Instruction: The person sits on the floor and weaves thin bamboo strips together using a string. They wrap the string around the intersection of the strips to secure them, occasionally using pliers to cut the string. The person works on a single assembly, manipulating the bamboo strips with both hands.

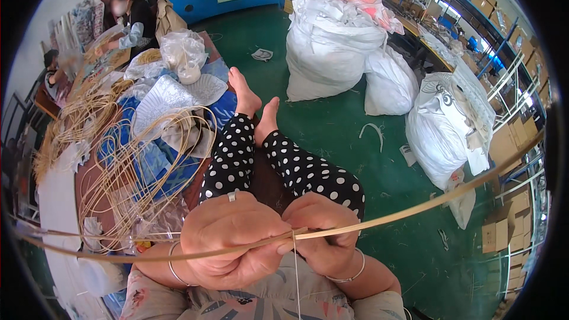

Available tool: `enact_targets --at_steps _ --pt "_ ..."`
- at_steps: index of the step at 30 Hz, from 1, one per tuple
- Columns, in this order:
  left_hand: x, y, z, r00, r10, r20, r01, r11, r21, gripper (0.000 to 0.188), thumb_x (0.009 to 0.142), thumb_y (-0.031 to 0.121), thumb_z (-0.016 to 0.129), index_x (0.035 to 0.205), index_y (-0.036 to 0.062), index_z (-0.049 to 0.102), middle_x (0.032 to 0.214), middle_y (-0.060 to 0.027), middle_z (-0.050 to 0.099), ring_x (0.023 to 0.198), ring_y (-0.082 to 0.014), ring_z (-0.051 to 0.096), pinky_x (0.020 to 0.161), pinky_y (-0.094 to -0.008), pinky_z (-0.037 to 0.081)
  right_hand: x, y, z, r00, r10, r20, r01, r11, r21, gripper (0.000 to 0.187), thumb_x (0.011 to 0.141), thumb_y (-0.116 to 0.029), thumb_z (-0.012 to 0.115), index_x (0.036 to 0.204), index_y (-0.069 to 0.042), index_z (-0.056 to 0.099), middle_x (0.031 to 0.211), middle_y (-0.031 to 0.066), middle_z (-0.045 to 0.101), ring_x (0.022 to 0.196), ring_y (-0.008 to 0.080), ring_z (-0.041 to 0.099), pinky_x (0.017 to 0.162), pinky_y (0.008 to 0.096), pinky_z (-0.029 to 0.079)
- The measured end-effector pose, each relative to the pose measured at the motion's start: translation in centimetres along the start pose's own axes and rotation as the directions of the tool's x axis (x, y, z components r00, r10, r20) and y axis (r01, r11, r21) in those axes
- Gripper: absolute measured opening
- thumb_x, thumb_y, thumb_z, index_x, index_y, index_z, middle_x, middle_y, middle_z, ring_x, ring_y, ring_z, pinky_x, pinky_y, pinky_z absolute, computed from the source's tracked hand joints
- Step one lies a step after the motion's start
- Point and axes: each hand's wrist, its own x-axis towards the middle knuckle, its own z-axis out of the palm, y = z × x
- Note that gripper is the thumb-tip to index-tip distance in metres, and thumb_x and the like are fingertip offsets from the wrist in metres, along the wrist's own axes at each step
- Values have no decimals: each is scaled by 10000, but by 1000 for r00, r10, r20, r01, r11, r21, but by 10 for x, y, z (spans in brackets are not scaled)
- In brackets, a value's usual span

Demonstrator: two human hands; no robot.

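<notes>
A long, pale, bent strip of bamboo or rattan [418, 206] arcs across in front of my body, both hands closed on it. My left hand [228, 225], with a ring and a bracelet, pinches the strip's left part. Right beside it, my right hand [325, 213] grips the strip with curled fingers. Between the hands, strip pieces appear to overlap. A white thread [297, 278] goes round this spot and hangs straight down over my lap. Its lower end is out of view, and my fingers partly hide the join.
Loops of pale cane [139, 192] lie on the low table at my left, with patterned fan-shaped pieces [172, 104] and plastic bags. Stuffed white sacks [332, 44] stand on the green floor [379, 166]. Shelves with cartons [510, 231] line the right. Another person [139, 21] sits far left.
</notes>
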Motion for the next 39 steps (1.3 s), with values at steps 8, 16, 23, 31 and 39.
enact_targets --at_steps 8,16,23,31,39 --pt "-9 -7 1 991 -35 128 18 991 130 162 767 88 645 874 1 562 713 -111 595 569 -200 574 475 -275 447 -6 -28 -4 993 -67 95 91 955 -282 228 688 31 633 900 0 556 745 117 603 559 222 575 479 296 450" --pt "-15 -13 9 999 6 44 -1 995 -101 174 726 60 638 854 -22 556 650 -102 581 530 -197 567 459 -265 435 -9 -37 -13 995 -62 72 66 996 -58 206 753 -38 600 947 19 563 734 137 594 538 204 556 451 279 429" --pt "-16 -18 3 976 -194 94 215 920 -328 130 673 -71 605 774 5 578 669 -70 589 532 -171 572 461 -253 432 1 -4 -19 986 165 -20 -165 986 -31 253 825 -168 584 946 52 553 774 157 592 551 159 523 485 259 417" --pt "-20 -15 1 989 -151 -3 146 958 -247 114 730 2 621 832 -16 575 683 -94 594 558 -193 568 486 -269 433 9 -5 -12 954 163 252 -156 987 -47 213 763 -72 646 931 35 573 809 135 605 686 235 585 567 302 462" --pt "-19 -11 -2 991 -133 -1 131 980 -152 150 773 56 636 888 -24 585 736 -116 603 608 -205 583 516 -268 455 -7 11 0 989 21 148 -25 999 20 156 750 -18 646 889 22 587 756 124 590 625 232 570 509 286 444"
